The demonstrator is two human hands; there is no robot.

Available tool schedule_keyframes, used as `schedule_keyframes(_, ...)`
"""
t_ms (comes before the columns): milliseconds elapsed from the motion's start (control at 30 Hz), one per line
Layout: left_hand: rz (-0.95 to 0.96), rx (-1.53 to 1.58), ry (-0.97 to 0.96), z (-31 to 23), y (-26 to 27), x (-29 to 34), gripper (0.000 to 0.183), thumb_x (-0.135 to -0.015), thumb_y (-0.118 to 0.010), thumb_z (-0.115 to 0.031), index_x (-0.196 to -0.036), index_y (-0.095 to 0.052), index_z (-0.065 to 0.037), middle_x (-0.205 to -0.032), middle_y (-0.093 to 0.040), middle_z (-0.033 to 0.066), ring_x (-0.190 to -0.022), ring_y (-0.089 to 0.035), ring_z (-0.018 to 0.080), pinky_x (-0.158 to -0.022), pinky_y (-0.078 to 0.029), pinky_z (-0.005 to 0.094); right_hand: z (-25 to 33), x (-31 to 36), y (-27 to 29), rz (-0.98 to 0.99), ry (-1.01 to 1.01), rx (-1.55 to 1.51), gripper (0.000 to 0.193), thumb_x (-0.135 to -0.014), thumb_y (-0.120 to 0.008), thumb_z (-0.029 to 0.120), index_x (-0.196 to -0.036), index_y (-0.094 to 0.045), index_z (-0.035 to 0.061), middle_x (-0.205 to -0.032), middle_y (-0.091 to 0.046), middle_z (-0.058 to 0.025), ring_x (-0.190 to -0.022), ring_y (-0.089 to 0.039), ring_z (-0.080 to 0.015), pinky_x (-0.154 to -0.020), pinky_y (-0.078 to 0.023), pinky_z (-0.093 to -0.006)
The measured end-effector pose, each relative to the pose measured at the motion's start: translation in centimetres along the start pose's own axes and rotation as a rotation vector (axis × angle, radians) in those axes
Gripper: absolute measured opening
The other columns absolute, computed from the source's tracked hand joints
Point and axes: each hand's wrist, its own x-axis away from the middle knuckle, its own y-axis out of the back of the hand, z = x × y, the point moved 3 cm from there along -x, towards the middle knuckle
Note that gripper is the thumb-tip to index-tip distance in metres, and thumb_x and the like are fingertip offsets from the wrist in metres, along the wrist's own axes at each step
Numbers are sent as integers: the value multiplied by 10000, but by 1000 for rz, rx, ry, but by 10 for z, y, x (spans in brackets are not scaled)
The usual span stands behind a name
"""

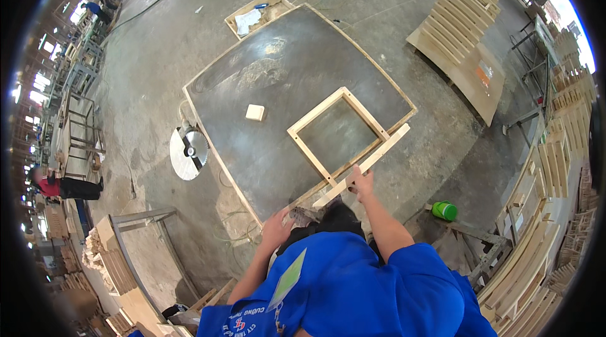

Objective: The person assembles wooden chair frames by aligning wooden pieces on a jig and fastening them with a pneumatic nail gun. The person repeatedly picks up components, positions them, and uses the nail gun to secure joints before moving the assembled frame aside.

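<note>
On the dark-topped work table [221,141] lies a U-shaped frame of three pale wooden rails [315,109], with dark holes at the ends of its rails. Across its open near side is a loose wooden strip [385,147], slanting along the table's near edge. My right hand [361,184] is closed around this strip, near its middle. Whether the strip touches the rail ends is hard to tell. My left hand [276,229] rests at the table's near corner, fingers reaching onto the edge, with nothing seen in it. Farther left on the tabletop sits a small wooden block [255,112].
A circular saw blade with a white guard [189,152] sticks out left of the table. An open wooden box [278,3] adjoins the far side. Stacked slats [467,8] stand far right, a green bucket [445,211] near right. A metal stand [145,216] is near left.
</note>
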Motion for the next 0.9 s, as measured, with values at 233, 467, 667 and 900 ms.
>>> schedule_keyframes(233, -28, 133, 7, -44, -13, -100, 478, -975, -694, -351, -1278, -675, 19, -1143, -765, 231, -1077, -730, 418, -935, -569, 486, 82, -12, 32, -399, 1094, 955, 716, -917, -739, 213, -1545, -448, 31, -1433, -507, -281, -1328, -512, -486, -1113, -420, -591)
schedule_keyframes(467, 2, 94, 359, -79, -56, -177, 540, -989, -672, -415, -1286, -599, 29, -1098, -767, 262, -1026, -744, 442, -916, -573, 514, 159, -70, 12, -159, 969, 1542, 661, -930, -720, 164, -1542, -482, 87, -1197, -691, -177, -1134, -681, -397, -987, -495, -541)
schedule_keyframes(667, -50, 67, 450, -82, -66, -194, 583, -983, -654, -382, -1334, -503, 58, -1091, -733, 343, -1072, -710, 512, -951, -557, 575, 173, -100, 11, 58, 941, 1673, 634, -959, -678, 132, -1553, -456, 118, -1105, -715, -175, -1028, -729, -400, -856, -559, -528)
schedule_keyframes(900, -167, 90, 403, -88, -69, -197, 553, -965, -648, -278, -1347, -497, 92, -1099, -723, 349, -1062, -699, 525, -938, -554, 580, 183, -102, 18, 181, 941, 1595, 630, -969, -691, 153, -1541, -434, 103, -1081, -700, -194, -1005, -719, -422, -846, -556, -549)
